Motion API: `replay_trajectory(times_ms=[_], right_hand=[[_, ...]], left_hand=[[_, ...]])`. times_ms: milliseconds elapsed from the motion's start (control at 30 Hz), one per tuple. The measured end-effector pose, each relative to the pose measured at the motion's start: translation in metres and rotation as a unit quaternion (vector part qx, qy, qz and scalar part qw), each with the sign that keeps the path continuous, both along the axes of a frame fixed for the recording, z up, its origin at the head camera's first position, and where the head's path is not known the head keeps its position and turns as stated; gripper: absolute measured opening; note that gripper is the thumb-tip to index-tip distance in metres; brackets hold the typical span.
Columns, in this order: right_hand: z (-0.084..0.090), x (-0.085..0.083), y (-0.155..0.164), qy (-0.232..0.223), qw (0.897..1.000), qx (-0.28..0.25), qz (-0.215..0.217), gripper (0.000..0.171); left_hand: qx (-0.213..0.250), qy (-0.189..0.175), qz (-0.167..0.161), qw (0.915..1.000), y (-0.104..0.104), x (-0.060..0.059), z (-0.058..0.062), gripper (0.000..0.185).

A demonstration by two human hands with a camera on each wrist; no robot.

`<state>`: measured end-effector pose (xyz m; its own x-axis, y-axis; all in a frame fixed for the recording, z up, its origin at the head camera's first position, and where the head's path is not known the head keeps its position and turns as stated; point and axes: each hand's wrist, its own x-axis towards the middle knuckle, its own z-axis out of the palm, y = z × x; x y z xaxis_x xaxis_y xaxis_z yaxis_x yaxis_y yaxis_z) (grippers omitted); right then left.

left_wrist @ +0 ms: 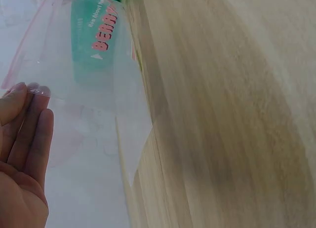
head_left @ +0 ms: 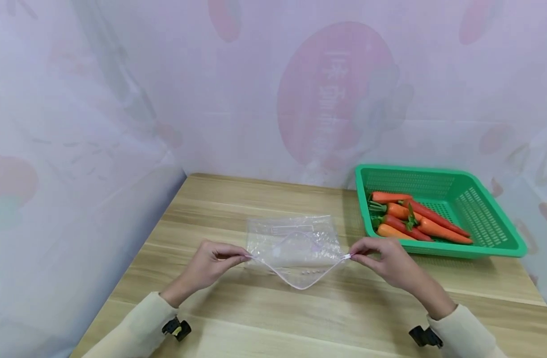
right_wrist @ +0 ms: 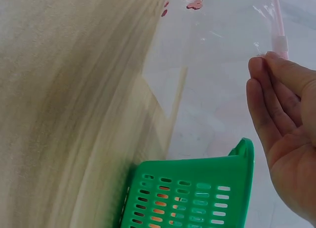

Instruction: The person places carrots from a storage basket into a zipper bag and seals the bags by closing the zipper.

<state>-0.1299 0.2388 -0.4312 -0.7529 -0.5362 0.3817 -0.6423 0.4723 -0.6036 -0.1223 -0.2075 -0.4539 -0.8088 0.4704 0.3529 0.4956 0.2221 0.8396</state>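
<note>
glossy clear plastic bag (head_left: 295, 243), matt wooden table (head_left: 264, 313)

- The setting is presenting as a staged recording booth, not a lived-in room.
- Translucent plastic sheeting (head_left: 121, 99) is enclosing the far and left sides, with faded pink and green printed shapes showing through it.
- A light wooden table (head_left: 300, 318) is serving as the only work surface.
- A green plastic basket (head_left: 501, 238) is sitting at the far right of the table, holding carrots (head_left: 416, 219).
- Small black cameras (head_left: 177, 328) are sitting at the person's wrists, indicating an instrumented recording setup.
</note>
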Motion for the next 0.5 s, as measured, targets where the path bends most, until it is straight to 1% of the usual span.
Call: replay_trajectory(times_ms=[100, 167, 233, 300, 333, 400, 433, 500], right_hand=[[-0.005, 0.002, -0.002, -0.004, 1.0, -0.009, 0.013, 0.027], [-0.008, 0.002, -0.003, -0.003, 1.0, -0.01, 0.022, 0.029], [-0.01, 0.002, -0.005, -0.001, 0.999, -0.009, 0.031, 0.029], [-0.012, 0.002, -0.007, 0.002, 0.999, -0.006, 0.037, 0.029], [-0.013, 0.002, -0.008, 0.004, 0.999, -0.006, 0.039, 0.029], [-0.014, 0.001, -0.008, 0.009, 0.999, -0.004, 0.04, 0.029], [-0.015, 0.001, -0.007, 0.012, 0.999, -0.003, 0.038, 0.029], [-0.015, 0.001, -0.005, 0.017, 0.999, -0.003, 0.034, 0.03]], left_hand=[[-0.007, 0.008, -0.006, 0.9999, 0.005, 0.003, -0.001, 0.014], [-0.016, 0.025, -0.014, 0.9995, 0.008, 0.004, -0.001, 0.013], [-0.03, 0.051, -0.026, 0.9979, 0.01, 0.005, -0.001, 0.013], [-0.057, 0.073, -0.045, 0.9947, 0.011, 0.005, 0.003, 0.015], [-0.079, 0.086, -0.056, 0.9916, 0.01, 0.005, 0.005, 0.016], [-0.127, 0.112, -0.085, 0.9818, 0.007, 0.003, 0.013, 0.02], [-0.15, 0.119, -0.102, 0.9763, 0.004, 0.002, 0.017, 0.022], [-0.192, 0.12, -0.131, 0.9652, 0.0, -0.001, 0.028, 0.027]])
